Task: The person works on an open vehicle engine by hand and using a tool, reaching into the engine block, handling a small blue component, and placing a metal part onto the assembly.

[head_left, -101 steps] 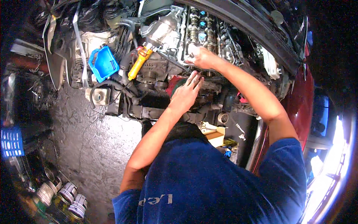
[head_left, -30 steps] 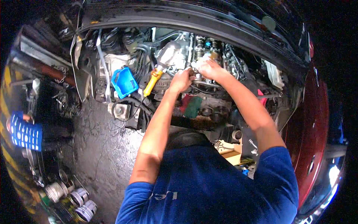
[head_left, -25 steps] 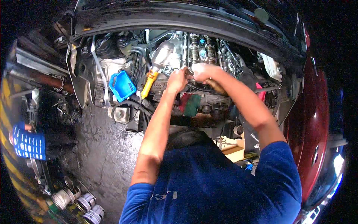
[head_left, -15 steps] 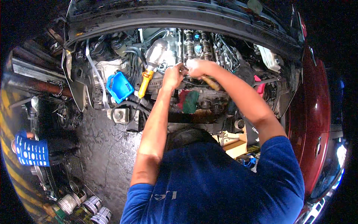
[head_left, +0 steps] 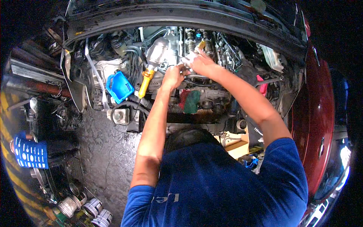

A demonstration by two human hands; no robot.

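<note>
Both of my hands are over the front of an open car engine (head_left: 191, 43), beside its exposed camshafts. My left hand (head_left: 174, 77) is closed at the engine's front edge, its fingertips pinched on something small and dark that I cannot make out. Just right of it and slightly higher, my right hand (head_left: 200, 63) is curled round a tool with a yellow-brown handle (head_left: 201, 44). The handle's end sticks out on the far side, over the camshafts; the tool's other end is hidden. A lit work lamp (head_left: 146, 81) with a yellow handle lies left of my hands.
A cut-open blue plastic jug (head_left: 121, 89) rests at the left of the engine bay. Red and green rags (head_left: 192, 101) lie below my hands. The raised hood (head_left: 181, 19) spans the far side. Lower right is a cardboard box (head_left: 239, 147); a person in blue (head_left: 31, 151) is far left.
The yellow-brown handle pointed toward me, right of my right hand; it now points away, over the camshafts. My right hand has turned with it. My left hand has barely moved.
</note>
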